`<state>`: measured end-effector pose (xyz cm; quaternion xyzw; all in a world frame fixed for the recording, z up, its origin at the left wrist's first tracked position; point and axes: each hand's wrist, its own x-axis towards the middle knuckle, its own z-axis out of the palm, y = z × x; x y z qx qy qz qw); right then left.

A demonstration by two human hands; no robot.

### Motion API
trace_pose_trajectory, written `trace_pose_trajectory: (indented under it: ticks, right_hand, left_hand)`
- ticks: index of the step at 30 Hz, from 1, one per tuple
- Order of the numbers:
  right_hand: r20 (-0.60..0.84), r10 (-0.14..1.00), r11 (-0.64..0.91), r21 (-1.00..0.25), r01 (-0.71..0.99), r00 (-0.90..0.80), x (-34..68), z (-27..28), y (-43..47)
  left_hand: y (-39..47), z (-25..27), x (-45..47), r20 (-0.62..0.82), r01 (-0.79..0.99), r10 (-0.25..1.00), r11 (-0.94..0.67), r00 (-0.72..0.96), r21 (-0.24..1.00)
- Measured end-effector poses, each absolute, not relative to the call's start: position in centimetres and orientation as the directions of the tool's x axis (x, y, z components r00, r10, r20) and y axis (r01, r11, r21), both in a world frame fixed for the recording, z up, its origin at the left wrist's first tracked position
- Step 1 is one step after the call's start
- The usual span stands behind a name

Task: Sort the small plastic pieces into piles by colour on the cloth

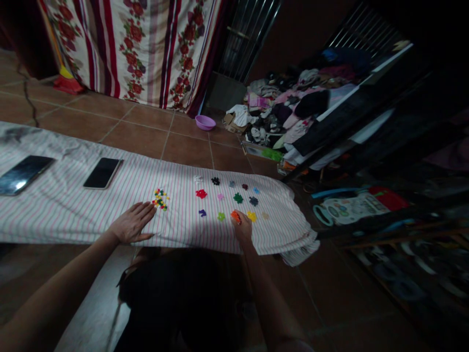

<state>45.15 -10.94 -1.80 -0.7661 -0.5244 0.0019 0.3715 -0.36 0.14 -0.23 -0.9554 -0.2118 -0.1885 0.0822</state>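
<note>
Right hand (244,229): fingers bent at orange pieces (235,216), near row, striped cloth (198,237); grip cannot be told. Left hand (132,222): fingers outstretched, nothing seen held, beside mixed pieces (160,199). Handling: light fingertip touch advisable, clear of yellow pieces (251,216) rightward.

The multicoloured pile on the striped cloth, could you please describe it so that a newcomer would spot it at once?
On the long striped cloth, look left of the rows of small piles. The multicoloured pile lies right beside the left hand. Unlike those single-coloured neighbours, it mixes red, yellow and green pieces.
</note>
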Motion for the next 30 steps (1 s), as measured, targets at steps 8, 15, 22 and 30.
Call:
trace_pose_trajectory:
  ticks: [8, 15, 22, 30]
  right_hand:
    - [0.354, 0.816, -0.154, -0.629, 0.762, 0.457, 44.9, -1.3, -11.0]
    - [0.287, 0.780, -0.188, -0.740, 0.646, 0.555, 45.0, -0.9, -11.5]
    - [0.257, 0.736, -0.152, -0.839, 0.522, 0.627, 45.0, -1.2, -11.5]
    - [0.290, 0.573, -0.123, -0.894, 0.430, 0.767, 43.4, -0.8, -12.4]
  left_hand:
    - [0.2, -0.3, -0.3, 0.391, 0.426, 0.350, -0.896, 0.851, -0.127]
    - [0.1, -0.4, -0.3, 0.367, 0.445, 0.373, -0.886, 0.852, -0.132]
    - [-0.2, 0.3, -0.2, 0.318, 0.455, 0.394, -0.878, 0.863, -0.148]
    - [-0.3, 0.2, -0.2, 0.294, 0.458, 0.400, -0.874, 0.868, -0.164]
